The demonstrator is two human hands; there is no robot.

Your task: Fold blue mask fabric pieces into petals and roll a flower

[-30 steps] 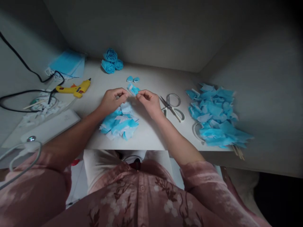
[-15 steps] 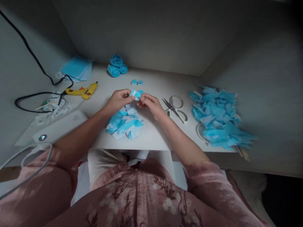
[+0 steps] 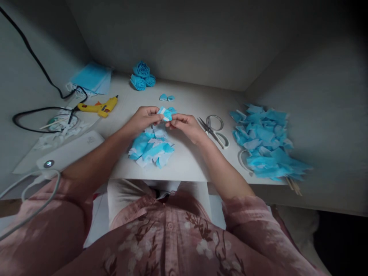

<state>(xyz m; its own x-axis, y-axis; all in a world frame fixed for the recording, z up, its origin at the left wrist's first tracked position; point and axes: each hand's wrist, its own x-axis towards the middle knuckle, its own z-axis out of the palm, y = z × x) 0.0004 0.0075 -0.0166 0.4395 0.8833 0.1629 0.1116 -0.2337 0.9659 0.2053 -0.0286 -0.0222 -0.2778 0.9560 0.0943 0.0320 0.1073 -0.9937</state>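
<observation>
Between the fingertips of both hands is a small blue and white fabric piece (image 3: 166, 113), folded or bunched. My left hand (image 3: 146, 117) pinches its left side, and my right hand (image 3: 183, 124) grips its right edge with thumb and fingers closed. Just below the hands lies a loose heap of blue and white fabric pieces (image 3: 153, 149). Beyond them, two small folded blue petals (image 3: 166, 97) rest on the table. Scissors (image 3: 214, 134) with white handles lie to the right of my right hand.
Three blue fabric roses (image 3: 142, 76) sit at the back. To the left are face masks (image 3: 91, 79), a yellow glue gun (image 3: 99, 107), white scraps and a white power bank (image 3: 70, 151) with a cable. A large blue fabric pile (image 3: 263, 134) and sticks (image 3: 293, 186) occupy the right.
Both hands still hold the blue and white piece, which has turned slightly and looks more bunched. My right fingers have shifted a little along its edge. The view has moved slightly.
</observation>
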